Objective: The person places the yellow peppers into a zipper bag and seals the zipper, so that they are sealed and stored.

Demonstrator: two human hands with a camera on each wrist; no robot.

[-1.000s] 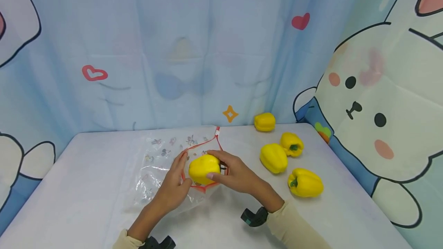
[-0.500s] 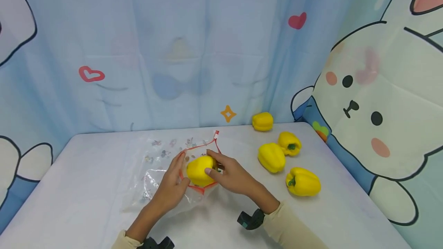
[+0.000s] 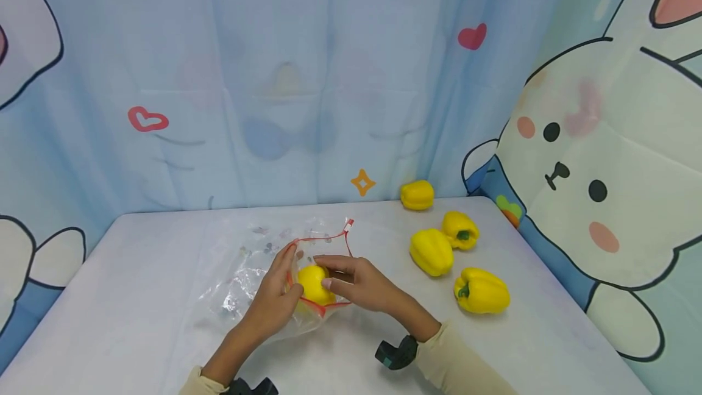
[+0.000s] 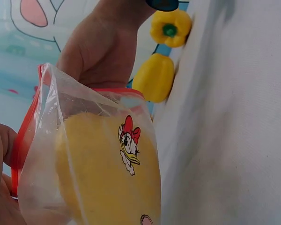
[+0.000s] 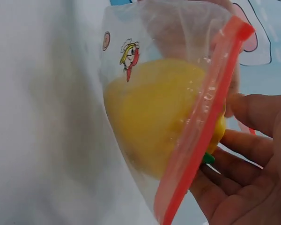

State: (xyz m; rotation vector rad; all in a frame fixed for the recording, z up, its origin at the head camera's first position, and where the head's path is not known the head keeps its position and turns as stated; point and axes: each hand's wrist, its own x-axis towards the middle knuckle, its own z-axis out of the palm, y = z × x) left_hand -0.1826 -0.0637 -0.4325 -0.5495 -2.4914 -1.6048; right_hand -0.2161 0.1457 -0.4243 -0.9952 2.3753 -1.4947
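Observation:
A clear plastic zip bag (image 3: 244, 285) with red edging and cartoon prints lies on its side, its mouth toward the right. My left hand (image 3: 275, 298) grips the bag at its mouth, fingers behind and thumb at the red edge. Inside the mouth sits a yellow bell pepper (image 3: 314, 285), its body seen through the plastic in the left wrist view. My right hand (image 3: 364, 285) holds the pepper's stem end with thumb and bent fingers. In the right wrist view, the green stem (image 5: 208, 158) shows beside those fingers, just outside the red zip strip (image 5: 201, 126).
On the right of the white table (image 3: 164, 273) are several more yellow bell peppers: one at the back edge (image 3: 417, 195), two close together, a front one (image 3: 431, 252) and a rear one (image 3: 460, 230), and another nearer (image 3: 482, 291). A printed curtain (image 3: 274, 78) hangs behind.
The pepper has gone leftward and deeper into the bag, so less of it shows at the mouth. My right hand has followed it to the opening; the left hand keeps its hold.

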